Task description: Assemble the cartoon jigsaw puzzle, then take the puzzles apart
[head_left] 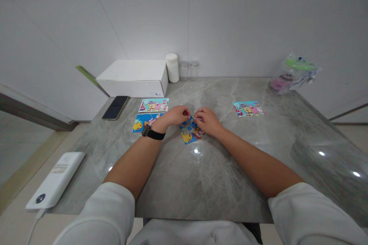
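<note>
A small blue-and-yellow cartoon jigsaw puzzle point(187, 137) lies on the grey marbled table in front of me, with grey gaps among its pieces. My left hand point(178, 115), a black-strapped watch on its wrist, is at the puzzle's upper left with its fingertips drawn together; what they hold is hidden. Over the upper right edge, my right hand point(208, 121) pinches a tiny puzzle piece and covers part of the picture. Beside my left wrist is a blue cartoon card point(138, 124), partly covered by that hand. Just behind it lies a light-blue cartoon card point(153, 105).
Another cartoon card point(249, 108) lies to the right. At the back stand a white box point(132, 78), a white bottle point(172, 69) and two clear glass jars point(189, 72). A phone point(115, 107), a cabled white power bank point(57, 180) and a plastic bag point(291, 74) sit nearer the edges.
</note>
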`<state>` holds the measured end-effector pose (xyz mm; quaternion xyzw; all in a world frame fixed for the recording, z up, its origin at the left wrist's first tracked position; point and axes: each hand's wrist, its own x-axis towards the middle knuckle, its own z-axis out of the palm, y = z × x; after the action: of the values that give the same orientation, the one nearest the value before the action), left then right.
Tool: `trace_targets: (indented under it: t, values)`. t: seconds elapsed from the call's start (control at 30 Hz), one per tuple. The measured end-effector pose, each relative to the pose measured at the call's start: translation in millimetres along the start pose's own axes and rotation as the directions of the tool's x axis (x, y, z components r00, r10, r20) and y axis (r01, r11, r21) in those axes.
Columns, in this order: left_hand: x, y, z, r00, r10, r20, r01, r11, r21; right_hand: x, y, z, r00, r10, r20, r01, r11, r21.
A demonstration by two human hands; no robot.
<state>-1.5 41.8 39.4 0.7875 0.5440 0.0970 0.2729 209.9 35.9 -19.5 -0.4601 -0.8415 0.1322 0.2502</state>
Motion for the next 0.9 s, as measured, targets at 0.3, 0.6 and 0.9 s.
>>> trace_targets:
  t: [0.3, 0.6, 0.9]
  values:
    - [-1.4, -2.5, -1.7, 0.996, 0.084, 0.001, -0.084, 0.996, -0.038, 0.2, 2.3, 3.0, 1.0, -0.011, 0.01, 0.01, 1.0, 0.019]
    - [0.8, -4.5, 2.8, 0.998, 0.012, 0.064, -0.017, 0.997, 0.072, -4.5, 5.3, -2.7, 0.999, -0.038, 0.011, 0.039, 0.993, -0.115]
    - [2.4, -3.8, 11.5, 0.999, 0.001, 0.04, -0.009, 0.978, 0.208, -4.6, 8.0, -2.1, 0.997, -0.069, 0.025, 0.071, 0.991, -0.112]
